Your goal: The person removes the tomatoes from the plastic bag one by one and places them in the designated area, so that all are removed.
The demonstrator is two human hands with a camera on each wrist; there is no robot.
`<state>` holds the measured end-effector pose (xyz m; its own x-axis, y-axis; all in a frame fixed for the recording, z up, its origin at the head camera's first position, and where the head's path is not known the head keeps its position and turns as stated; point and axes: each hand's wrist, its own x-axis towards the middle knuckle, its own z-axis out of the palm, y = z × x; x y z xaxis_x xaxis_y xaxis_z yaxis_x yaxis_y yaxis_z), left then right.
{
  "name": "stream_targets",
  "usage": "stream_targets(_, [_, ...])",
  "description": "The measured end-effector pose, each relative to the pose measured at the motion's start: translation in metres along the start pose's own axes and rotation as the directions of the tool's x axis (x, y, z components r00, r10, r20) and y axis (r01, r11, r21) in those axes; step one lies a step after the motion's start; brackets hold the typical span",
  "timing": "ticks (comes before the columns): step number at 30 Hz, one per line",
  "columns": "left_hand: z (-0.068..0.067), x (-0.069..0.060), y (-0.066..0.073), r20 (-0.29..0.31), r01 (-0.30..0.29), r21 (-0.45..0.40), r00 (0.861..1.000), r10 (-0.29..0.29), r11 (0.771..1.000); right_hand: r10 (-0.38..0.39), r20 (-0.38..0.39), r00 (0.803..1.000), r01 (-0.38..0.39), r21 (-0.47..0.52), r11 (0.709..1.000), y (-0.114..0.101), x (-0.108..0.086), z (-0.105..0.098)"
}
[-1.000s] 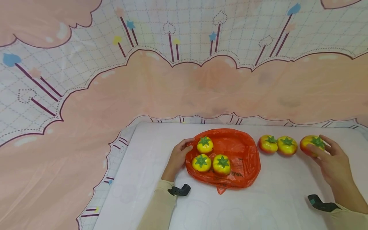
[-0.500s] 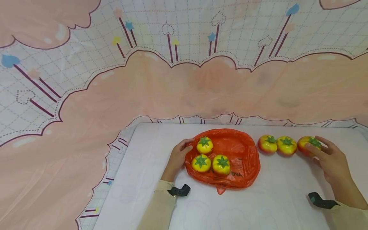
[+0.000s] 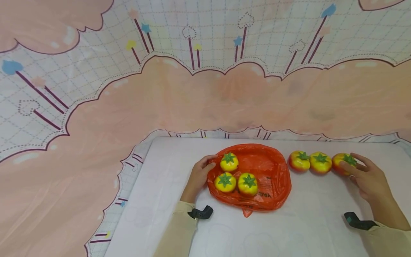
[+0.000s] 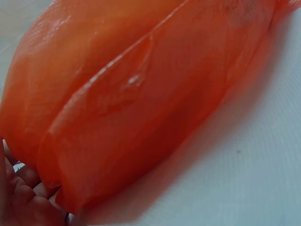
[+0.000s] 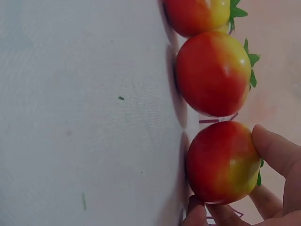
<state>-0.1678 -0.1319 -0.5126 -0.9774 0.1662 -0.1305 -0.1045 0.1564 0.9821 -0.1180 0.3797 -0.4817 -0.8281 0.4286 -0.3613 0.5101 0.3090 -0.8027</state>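
Note:
Three toy tomatoes, red and yellow with green leaf tops, stand in a row on the white table; they are the left tomato (image 3: 299, 161), the middle tomato (image 3: 320, 163) and the right tomato (image 3: 341, 165). My right hand (image 3: 372, 178) grips the right tomato between thumb and fingers, seen close in the right wrist view (image 5: 221, 165). At the left, my left hand (image 3: 199, 175) holds the edge of a spread red plastic bag (image 3: 273, 178), its thumb over the rim. Inside the bag sit three more tomatoes, among them one front tomato (image 3: 247, 185). Folds of the bag hide part of the left fingers.
The white table (image 3: 314, 221) extends in front of the bag and the row. Behind it hangs a patterned cloth (image 3: 224, 96) with pink cloud shapes. A small red tip of the bag (image 3: 247, 213) sticks out at its front.
My right hand has shifted left with the right tomato, closing most of the gap to the middle tomato. The left hand and the bag stay where they were.

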Motion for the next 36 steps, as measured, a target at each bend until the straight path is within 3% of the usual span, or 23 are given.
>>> stream_targets(11, [-0.0008, 0.0008, -0.0012, 0.001, -0.005, 0.0, 1.0, 0.005, 1.0, -0.017, 0.067, 0.998, 0.016, 0.011, 1.0, 0.001, -0.002, -0.0004])
stream_targets(26, [-0.0004, 0.0017, -0.0018, -0.005, -0.021, 0.019, 1.0, 0.021, 1.0, -0.002, 0.07, 0.998, 0.002, -0.009, 1.0, 0.0029, -0.0017, 0.0006])
stream_targets(36, [-0.0003, 0.0022, -0.0018, 0.001, -0.021, 0.004, 1.0, 0.021, 1.0, 0.001, 0.032, 0.999, 0.0, -0.01, 1.0, 0.0062, -0.0007, 0.0021])
